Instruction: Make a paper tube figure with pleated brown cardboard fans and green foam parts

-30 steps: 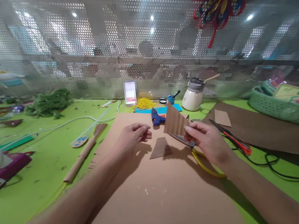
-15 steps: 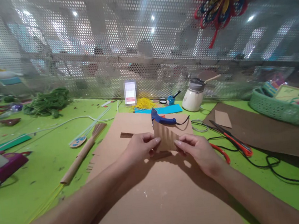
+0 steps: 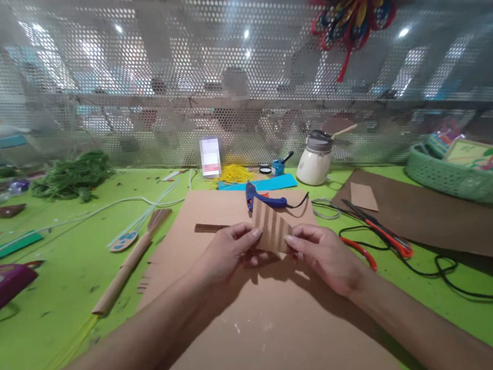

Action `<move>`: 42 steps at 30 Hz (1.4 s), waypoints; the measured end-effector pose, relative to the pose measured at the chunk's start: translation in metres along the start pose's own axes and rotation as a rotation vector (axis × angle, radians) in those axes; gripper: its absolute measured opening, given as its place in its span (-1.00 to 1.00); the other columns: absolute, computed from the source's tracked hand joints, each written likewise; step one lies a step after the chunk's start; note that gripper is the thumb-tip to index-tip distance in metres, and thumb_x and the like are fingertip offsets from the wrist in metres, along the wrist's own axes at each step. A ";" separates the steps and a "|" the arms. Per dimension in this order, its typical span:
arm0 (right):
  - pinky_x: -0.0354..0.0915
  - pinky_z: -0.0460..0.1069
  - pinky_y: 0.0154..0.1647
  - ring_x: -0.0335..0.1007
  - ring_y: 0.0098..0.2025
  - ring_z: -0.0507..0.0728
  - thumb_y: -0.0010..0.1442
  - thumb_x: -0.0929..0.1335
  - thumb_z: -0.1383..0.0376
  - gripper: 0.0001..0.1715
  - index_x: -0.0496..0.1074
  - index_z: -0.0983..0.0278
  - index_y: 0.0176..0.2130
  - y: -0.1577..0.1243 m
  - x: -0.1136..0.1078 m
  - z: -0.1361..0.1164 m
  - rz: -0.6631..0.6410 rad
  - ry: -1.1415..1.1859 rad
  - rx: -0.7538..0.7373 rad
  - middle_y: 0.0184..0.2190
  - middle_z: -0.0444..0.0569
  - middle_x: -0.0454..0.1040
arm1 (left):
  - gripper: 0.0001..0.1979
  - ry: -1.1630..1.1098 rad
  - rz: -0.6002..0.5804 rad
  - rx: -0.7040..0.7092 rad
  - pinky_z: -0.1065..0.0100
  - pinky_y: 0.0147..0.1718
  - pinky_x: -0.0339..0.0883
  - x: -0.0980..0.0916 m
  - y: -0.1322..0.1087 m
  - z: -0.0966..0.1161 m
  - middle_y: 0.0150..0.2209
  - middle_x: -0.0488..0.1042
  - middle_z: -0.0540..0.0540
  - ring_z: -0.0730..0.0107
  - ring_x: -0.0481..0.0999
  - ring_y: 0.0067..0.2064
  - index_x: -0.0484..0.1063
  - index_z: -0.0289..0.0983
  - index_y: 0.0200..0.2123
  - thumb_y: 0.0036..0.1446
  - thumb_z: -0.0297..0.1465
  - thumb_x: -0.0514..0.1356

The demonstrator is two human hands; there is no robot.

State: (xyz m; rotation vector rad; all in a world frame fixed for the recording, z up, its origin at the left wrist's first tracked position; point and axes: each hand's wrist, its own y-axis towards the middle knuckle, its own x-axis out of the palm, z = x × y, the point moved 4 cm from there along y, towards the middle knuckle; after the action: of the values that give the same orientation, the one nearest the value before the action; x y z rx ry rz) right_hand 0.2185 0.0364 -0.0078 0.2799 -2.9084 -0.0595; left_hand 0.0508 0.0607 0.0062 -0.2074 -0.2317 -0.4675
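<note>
A small pleated piece of brown cardboard is held up between both hands over a big brown cardboard sheet. My left hand pinches its left edge with thumb and fingers. My right hand pinches its right lower edge. Just behind the piece lies a blue glue gun on the sheet, with a thin strip of brown card to its left.
Red-handled scissors and a black cable lie to the right on the green table. Behind stand a white jar, a green basket and a dark brown sheet. A cardboard roll lies left.
One second ago my right hand alone held the pleated piece up, with a tool. My left hand has since taken its other edge, and both hands hold it lower.
</note>
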 end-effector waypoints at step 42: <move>0.00 -0.08 -0.53 0.13 -0.56 -0.02 0.07 0.45 0.15 -0.72 0.47 0.33 -0.45 -0.004 0.009 0.008 -0.028 -0.072 0.105 -0.62 -0.17 0.33 | -0.86 0.269 0.158 0.142 0.46 -0.56 0.21 -0.005 -0.001 0.003 -0.61 0.40 0.08 0.51 0.41 -0.60 0.27 -0.26 -0.41 0.13 -0.34 0.16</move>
State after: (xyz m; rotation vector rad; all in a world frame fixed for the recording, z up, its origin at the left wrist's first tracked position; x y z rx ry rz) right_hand 0.2087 0.0313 -0.0137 0.3435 -2.9844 0.0808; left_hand 0.0452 0.0632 0.0080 -0.0223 0.0153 -0.3161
